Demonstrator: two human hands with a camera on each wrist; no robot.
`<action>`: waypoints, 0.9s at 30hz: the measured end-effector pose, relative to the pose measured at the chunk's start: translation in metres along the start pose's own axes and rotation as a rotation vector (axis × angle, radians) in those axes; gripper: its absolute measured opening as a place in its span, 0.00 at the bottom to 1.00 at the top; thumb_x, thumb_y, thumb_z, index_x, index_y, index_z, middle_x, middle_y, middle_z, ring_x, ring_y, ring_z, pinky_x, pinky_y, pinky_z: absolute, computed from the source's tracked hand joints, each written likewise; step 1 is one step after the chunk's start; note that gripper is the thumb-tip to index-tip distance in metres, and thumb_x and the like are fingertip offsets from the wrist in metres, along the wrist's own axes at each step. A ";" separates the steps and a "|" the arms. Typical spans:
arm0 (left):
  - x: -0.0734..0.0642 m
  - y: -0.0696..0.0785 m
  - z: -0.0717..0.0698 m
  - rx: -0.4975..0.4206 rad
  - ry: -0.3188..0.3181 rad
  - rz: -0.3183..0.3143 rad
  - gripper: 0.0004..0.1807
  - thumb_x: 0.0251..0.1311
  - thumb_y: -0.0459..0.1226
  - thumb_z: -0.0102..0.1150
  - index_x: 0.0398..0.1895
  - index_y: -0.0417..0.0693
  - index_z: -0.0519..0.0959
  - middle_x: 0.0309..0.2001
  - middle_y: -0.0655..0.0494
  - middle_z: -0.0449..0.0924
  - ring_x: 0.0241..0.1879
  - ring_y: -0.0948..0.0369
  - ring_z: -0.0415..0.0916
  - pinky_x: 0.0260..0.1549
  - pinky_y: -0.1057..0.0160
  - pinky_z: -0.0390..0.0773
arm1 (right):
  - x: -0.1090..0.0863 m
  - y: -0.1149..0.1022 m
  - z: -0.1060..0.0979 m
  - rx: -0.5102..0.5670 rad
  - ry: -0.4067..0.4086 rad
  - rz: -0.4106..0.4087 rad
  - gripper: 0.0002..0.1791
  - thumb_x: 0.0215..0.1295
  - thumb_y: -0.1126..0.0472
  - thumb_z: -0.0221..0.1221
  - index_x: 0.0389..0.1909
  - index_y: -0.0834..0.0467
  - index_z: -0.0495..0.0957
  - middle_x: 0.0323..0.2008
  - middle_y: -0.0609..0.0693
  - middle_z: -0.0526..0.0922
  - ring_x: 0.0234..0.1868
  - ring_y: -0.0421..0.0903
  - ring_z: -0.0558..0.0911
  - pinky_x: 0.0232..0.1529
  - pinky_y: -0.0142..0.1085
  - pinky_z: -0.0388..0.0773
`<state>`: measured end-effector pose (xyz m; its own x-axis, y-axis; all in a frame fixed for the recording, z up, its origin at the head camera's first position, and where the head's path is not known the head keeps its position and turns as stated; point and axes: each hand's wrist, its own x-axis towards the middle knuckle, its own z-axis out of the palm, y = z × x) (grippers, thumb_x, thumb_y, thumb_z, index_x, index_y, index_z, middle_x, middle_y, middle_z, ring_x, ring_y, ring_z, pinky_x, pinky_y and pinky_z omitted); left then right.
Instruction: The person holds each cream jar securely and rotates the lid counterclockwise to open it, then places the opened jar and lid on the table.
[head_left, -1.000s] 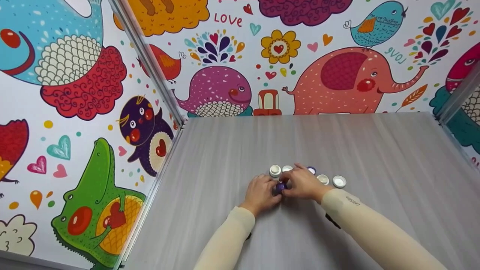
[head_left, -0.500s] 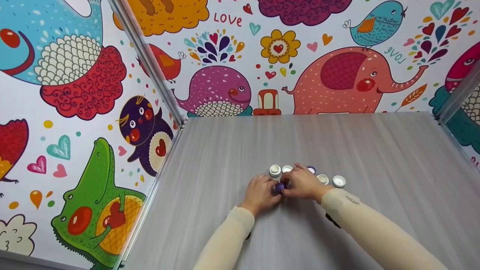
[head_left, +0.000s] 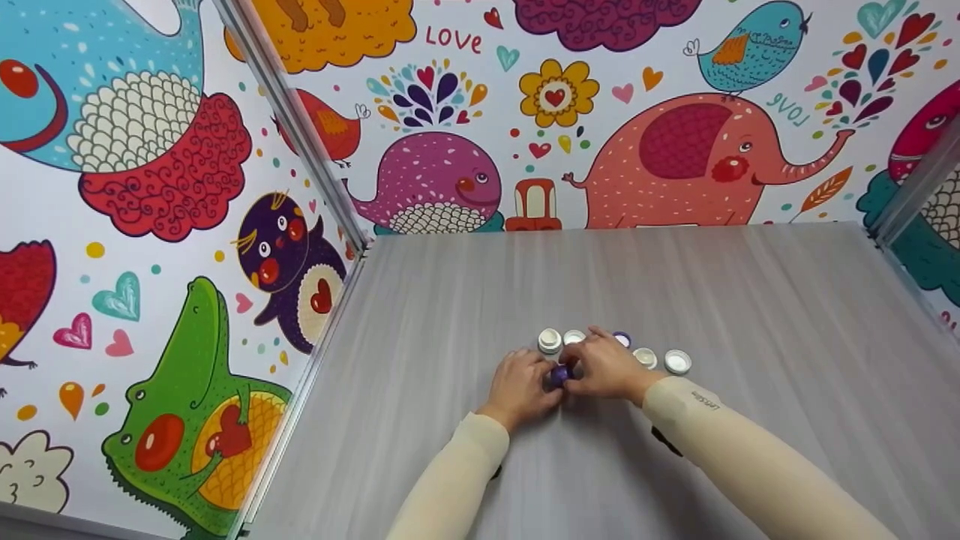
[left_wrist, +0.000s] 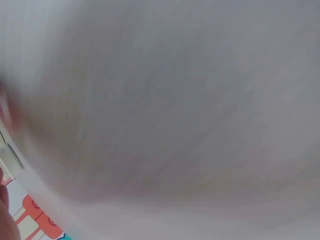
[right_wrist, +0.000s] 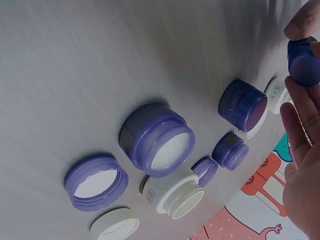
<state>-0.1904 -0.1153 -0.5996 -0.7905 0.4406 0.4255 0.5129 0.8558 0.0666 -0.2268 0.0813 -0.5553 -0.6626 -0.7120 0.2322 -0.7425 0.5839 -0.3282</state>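
A small purple jar (head_left: 561,375) sits between my two hands low over the table. My right hand (head_left: 609,367) pinches it between thumb and fingers. My left hand (head_left: 517,386) holds it from the other side with curled fingers. In the right wrist view the small jar (right_wrist: 305,62) shows at the upper right edge, among fingertips (right_wrist: 299,102). Near it stands a purple jar with its lid on (right_wrist: 242,105), beside an open small purple jar (right_wrist: 230,150). The left wrist view is mostly a pale blur, with a bit of finger (left_wrist: 7,217) at lower left.
Around the hands stand an open white jar (head_left: 550,341), a white lid (head_left: 574,338), a purple lid (head_left: 622,340), another white jar (head_left: 644,358) and a white lid (head_left: 678,362). An open large purple jar (right_wrist: 157,140) shows in the right wrist view. Patterned walls border the table (head_left: 450,300).
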 end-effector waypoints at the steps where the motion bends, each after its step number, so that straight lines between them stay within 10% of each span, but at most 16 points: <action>1: 0.000 0.000 0.000 -0.002 -0.001 -0.001 0.19 0.49 0.54 0.70 0.38 0.53 0.87 0.35 0.62 0.81 0.36 0.60 0.75 0.40 0.60 0.74 | 0.000 0.000 0.000 -0.001 -0.005 0.011 0.15 0.51 0.53 0.69 0.36 0.57 0.84 0.30 0.46 0.85 0.36 0.50 0.82 0.65 0.61 0.59; 27: -0.001 -0.001 0.004 0.009 0.011 0.018 0.18 0.47 0.55 0.71 0.36 0.54 0.87 0.34 0.62 0.80 0.35 0.60 0.75 0.38 0.61 0.74 | -0.001 0.000 0.000 0.001 0.024 -0.015 0.13 0.46 0.54 0.71 0.31 0.56 0.84 0.27 0.45 0.83 0.32 0.49 0.80 0.64 0.61 0.61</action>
<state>-0.1917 -0.1154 -0.6037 -0.7774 0.4526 0.4368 0.5236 0.8505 0.0507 -0.2260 0.0817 -0.5552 -0.6534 -0.7112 0.2594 -0.7525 0.5727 -0.3251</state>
